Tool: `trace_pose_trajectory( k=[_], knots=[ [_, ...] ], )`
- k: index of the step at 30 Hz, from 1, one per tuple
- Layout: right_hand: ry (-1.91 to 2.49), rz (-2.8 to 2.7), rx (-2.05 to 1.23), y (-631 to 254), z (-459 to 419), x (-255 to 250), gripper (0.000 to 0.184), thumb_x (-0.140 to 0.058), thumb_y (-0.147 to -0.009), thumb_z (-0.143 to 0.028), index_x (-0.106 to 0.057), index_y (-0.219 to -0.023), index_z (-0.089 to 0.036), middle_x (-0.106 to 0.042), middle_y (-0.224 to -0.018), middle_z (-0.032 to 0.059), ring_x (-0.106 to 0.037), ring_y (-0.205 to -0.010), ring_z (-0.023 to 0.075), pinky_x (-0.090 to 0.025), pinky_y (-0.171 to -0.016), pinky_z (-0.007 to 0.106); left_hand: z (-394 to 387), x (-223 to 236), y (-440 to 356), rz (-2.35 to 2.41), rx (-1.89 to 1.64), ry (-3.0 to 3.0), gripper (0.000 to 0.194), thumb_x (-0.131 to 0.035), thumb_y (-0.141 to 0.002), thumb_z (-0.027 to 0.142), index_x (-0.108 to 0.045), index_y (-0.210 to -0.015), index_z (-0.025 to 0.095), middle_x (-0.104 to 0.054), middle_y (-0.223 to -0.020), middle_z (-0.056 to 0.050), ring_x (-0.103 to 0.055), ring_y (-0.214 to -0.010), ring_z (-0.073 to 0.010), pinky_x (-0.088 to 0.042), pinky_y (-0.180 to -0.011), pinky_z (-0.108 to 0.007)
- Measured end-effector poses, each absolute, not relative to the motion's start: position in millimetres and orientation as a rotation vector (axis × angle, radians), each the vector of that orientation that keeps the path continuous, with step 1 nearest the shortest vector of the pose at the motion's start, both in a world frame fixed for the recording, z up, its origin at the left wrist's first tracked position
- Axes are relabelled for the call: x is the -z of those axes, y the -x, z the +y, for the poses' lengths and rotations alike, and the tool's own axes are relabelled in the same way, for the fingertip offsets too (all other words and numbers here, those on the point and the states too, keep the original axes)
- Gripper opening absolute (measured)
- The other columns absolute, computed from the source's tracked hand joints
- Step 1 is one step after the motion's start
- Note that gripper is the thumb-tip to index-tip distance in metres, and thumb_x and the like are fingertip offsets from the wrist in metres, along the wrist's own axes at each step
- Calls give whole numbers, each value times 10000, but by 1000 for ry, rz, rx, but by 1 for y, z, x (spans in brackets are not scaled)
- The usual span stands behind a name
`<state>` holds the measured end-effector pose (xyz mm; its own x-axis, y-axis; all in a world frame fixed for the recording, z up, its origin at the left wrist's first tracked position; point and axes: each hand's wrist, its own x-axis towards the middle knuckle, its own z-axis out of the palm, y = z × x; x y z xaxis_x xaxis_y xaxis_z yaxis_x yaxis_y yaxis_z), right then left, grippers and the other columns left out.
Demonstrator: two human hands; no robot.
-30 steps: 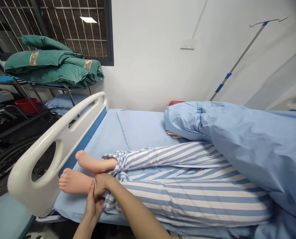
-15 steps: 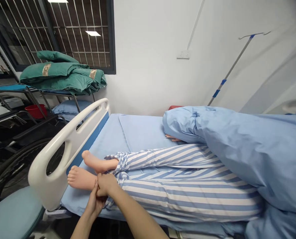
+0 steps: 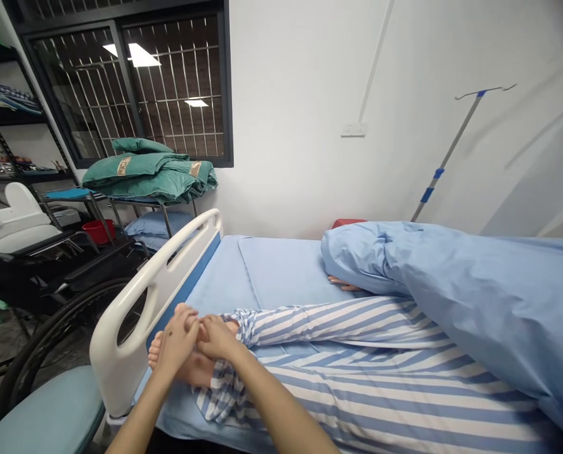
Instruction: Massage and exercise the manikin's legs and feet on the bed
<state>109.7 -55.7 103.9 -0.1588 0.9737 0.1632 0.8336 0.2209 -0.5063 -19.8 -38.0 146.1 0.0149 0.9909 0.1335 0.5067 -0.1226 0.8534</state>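
Observation:
A figure in blue-and-white striped trousers (image 3: 357,366) lies on a hospital bed, bare feet toward the white footboard (image 3: 134,315). My left hand (image 3: 176,343) is wrapped round the farther foot (image 3: 183,309), of which only the toes show. My right hand (image 3: 219,338) is closed on that leg's ankle, at the trouser cuff. The nearer foot (image 3: 189,371) lies just below my hands on the blue sheet (image 3: 272,271). A light blue duvet (image 3: 451,296) covers the upper body; a hand of the figure (image 3: 342,285) peeks out under it.
A wheelchair (image 3: 58,315) and a blue seat (image 3: 45,416) stand left of the footboard. Folded green blankets (image 3: 153,173) sit on a rack under the barred window. An IV pole (image 3: 446,151) leans by the white wall. A red basin (image 3: 96,230) is under the rack.
My hands have moved from the nearer ankle up to the farther foot and ankle. The view has swung to show more of the room on the left.

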Motion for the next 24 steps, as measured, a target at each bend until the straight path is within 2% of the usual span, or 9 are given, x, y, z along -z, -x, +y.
trace_pose_trajectory(
  k=[2,3,5,8,10,12,15,18,24],
  knots=[
    [1766,-2084,-367,-116,-45,-98,526,-590,-660,-319,-519,-1146,-132,-552,-1154,130,-490,-1089,266,-378,-920,351,-17,-152,11,1664,-987,-2009,389,-554,-682,260,-595,-1055,159,-528,-1208,-148,-411,-1188,-310,-311,-996,-419],
    [1828,-2114,-367,-118,-39,-93,579,-624,-627,-327,-515,-1154,-114,-546,-1163,151,-484,-1099,285,-373,-927,369,-8,-152,9,1764,-904,-2138,418,-532,-694,258,-574,-1087,122,-498,-1226,-190,-400,-1192,-336,-308,-984,-452],
    [1965,-2174,-432,-118,-27,-82,674,-688,-559,-354,-520,-1157,-93,-538,-1182,178,-483,-1109,311,-363,-942,388,10,-149,7,1943,-587,-2323,381,-460,-742,236,-579,-1064,71,-534,-1135,-242,-481,-1104,-358,-355,-914,-481],
    [2107,-2184,-514,-111,-11,-71,744,-717,-527,-408,-525,-1163,-70,-534,-1190,209,-494,-1101,333,-364,-942,413,31,-145,7,1943,-102,-2460,347,-342,-799,153,-638,-963,79,-617,-967,-228,-585,-952,-317,-416,-824,-440],
    [2161,-2163,-526,-108,-4,-68,786,-725,-513,-443,-518,-1172,-67,-536,-1188,219,-498,-1098,345,-363,-939,432,43,-145,4,1886,38,-2493,341,-350,-795,121,-663,-928,92,-636,-962,-223,-587,-962,-303,-417,-829,-422],
    [2186,-2152,-514,-106,-1,-67,807,-731,-502,-462,-513,-1177,-79,-543,-1181,215,-502,-1096,342,-362,-936,434,56,-144,-1,1869,117,-2485,297,-407,-770,114,-681,-882,88,-644,-961,-231,-588,-965,-309,-416,-832,-427],
    [2168,-2154,-498,-108,0,-67,797,-723,-519,-482,-510,-1180,-91,-544,-1183,206,-499,-1108,323,-354,-945,422,76,-143,-11,1860,274,-2438,197,-506,-696,92,-692,-748,53,-660,-844,-259,-613,-880,-346,-429,-785,-469],
    [2176,-2152,-523,-109,2,-64,827,-734,-504,-492,-507,-1183,-79,-531,-1198,210,-485,-1122,328,-339,-959,423,87,-141,-15,1842,350,-2428,170,-521,-667,65,-687,-693,46,-663,-783,-264,-622,-845,-357,-435,-757,-482],
    [2148,-2118,-461,-110,4,-56,764,-736,-500,-504,-547,-1133,-120,-570,-1154,178,-515,-1083,312,-358,-935,415,75,-142,-4,1865,210,-2521,330,-405,-760,106,-654,-975,83,-642,-988,-241,-610,-932,-313,-437,-776,-423]
  ],
)
